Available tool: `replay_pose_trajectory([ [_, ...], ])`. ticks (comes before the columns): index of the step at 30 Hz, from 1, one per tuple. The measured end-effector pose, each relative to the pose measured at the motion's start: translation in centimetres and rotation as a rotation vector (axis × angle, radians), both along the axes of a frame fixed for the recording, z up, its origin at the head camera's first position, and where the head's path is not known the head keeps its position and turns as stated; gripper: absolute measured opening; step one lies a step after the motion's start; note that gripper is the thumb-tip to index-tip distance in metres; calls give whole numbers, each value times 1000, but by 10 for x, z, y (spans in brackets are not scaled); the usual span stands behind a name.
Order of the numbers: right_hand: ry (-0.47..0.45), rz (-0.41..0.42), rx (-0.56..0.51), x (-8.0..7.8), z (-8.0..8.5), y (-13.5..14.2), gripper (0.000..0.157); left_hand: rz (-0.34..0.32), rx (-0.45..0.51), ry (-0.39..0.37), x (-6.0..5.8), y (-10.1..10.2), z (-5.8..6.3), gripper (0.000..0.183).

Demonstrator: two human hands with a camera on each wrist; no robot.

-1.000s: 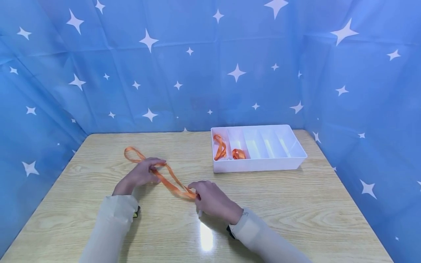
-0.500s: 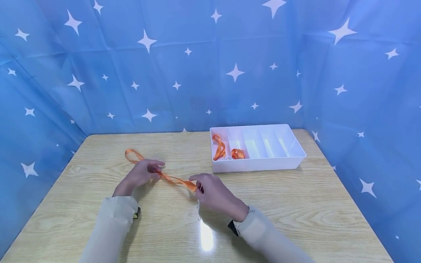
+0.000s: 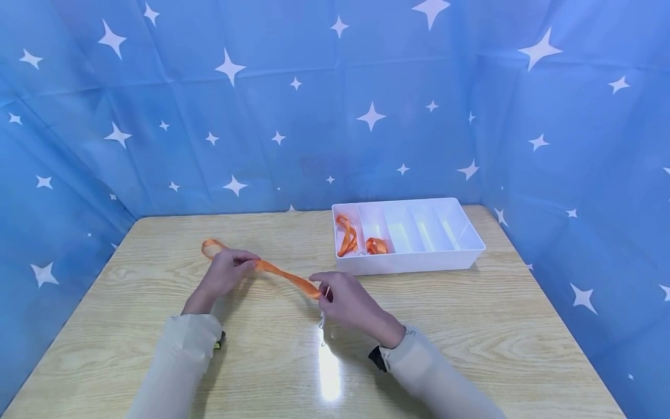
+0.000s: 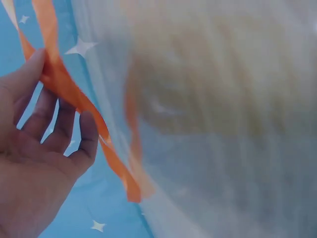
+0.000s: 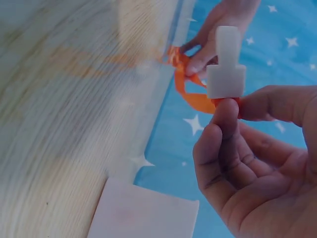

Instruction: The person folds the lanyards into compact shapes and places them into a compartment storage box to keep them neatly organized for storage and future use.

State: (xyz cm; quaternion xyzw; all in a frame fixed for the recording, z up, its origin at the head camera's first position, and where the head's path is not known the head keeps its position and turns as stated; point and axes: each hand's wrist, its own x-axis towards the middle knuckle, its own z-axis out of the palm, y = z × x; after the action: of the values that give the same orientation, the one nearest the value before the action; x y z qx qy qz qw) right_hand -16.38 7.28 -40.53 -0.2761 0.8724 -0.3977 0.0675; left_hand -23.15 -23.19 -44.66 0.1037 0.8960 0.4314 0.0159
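An orange lanyard (image 3: 287, 277) stretches between the two hands above the table. My left hand (image 3: 225, 272) pinches it partway along; a loop of its strap sticks out beyond that hand to the left. In the left wrist view the strap (image 4: 62, 84) runs between thumb and fingers, and its end hangs past the little finger. My right hand (image 3: 348, 299) pinches the other end. Seen from the right wrist, a white plastic clip (image 5: 227, 79) stands up from the right fingertips, joined to the orange strap. A small metal hook (image 3: 322, 320) dangles below the right hand.
A white divided box (image 3: 410, 265) stands at the table's back right. One orange lanyard (image 3: 347, 235) lies in its leftmost compartment, another coiled lanyard (image 3: 377, 246) in the second. Blue star-patterned cloth (image 3: 314, 116) hangs behind the wooden table (image 3: 497, 349).
The right hand has moved slightly right and up, away from the left hand. The lanyard's spread strands between the hands have drawn together into a nearly straight band.
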Motion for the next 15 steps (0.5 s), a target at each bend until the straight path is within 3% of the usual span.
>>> replay_pose_trajectory([
  [5, -17, 19, -51, -2, -2, 6, 43, 15, 16, 126, 0, 10, 15, 20],
  [11, -101, 22, -75, -4, -5, 12, 49, 54, 7, 341, -1, 22, 31, 18],
  [15, -155, 27, -90, -5, -8, 14, 49, 66, 29, 445, 1, 32, 41, 16],
])
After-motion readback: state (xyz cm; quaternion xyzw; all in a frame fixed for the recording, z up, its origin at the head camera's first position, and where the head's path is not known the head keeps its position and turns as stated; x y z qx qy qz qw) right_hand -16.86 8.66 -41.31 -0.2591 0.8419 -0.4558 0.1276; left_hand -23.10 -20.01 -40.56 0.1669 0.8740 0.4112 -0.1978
